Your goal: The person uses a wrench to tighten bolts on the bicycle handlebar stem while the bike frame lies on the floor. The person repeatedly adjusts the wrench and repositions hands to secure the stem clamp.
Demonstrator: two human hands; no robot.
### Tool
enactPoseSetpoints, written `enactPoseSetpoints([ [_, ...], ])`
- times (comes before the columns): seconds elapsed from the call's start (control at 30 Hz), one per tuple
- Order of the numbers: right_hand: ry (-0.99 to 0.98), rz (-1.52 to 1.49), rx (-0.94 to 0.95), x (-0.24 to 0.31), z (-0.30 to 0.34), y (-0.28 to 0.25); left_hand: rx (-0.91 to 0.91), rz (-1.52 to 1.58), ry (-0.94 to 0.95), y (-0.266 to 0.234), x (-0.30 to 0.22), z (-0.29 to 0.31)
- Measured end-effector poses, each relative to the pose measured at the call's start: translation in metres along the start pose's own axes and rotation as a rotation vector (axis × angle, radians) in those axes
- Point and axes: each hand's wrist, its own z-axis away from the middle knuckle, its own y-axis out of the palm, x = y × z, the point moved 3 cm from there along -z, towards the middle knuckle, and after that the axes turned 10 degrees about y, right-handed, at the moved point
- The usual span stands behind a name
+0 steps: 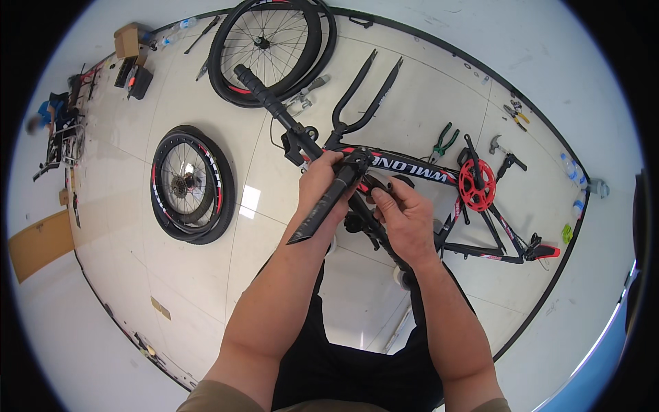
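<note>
Surrounding the hands (410, 223): frame (412, 167), wheels (181, 185), pliers (440, 148)

The handlebar (277, 110) is black, the frame (412, 167) black, red and white, the chainring (478, 186) red.

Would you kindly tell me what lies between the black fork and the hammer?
The head view shows green-handled pliers there, and a black crank arm nearer the hammer.

My left hand (316, 181) is curled round, partly hidden; just to its right, my right hand (410, 221) leans in, thumb and forefinger close together, bare forearms (264, 309) angling up, elbows wider apart than the hands.
</note>
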Motion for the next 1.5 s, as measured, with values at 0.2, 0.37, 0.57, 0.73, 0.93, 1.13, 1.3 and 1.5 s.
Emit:
enactPoseSetpoints([
  [0.2, -0.027, 0.047, 0.018, -0.002, 0.001, -0.001, 0.009, -0.019, 0.002, 0.003, -0.001, 0.005],
  [0.37, 0.010, 0.060, 0.012, -0.005, 0.002, -0.001, -0.002, -0.030, 0.004, 0.004, -0.005, 0.010],
  [0.57, 0.049, 0.105, -0.011, -0.004, 0.002, -0.003, -0.045, 0.011, 0.011, 0.001, -0.003, 0.005],
  [0.73, 0.007, 0.126, -0.031, -0.005, 0.000, -0.004, -0.032, -0.012, 0.015, 0.004, -0.004, 0.009],
  [0.93, -0.080, 0.157, -0.088, -0.011, -0.002, -0.004, 0.000, -0.017, 0.003, 0.001, -0.001, 0.002],
  [1.13, -0.145, 0.190, -0.126, -0.016, -0.003, -0.002, -0.050, 0.024, 0.012, 0.003, -0.003, 0.004],
  [1.3, -0.101, 0.104, -0.084, -0.019, -0.004, -0.003, -0.028, -0.003, 0.012, 0.003, -0.004, 0.006],
  [1.5, -0.002, 0.237, 0.061, 0.003, 0.001, -0.001, 0.021, -0.059, 0.010, -0.001, 0.002, 0.001],
])
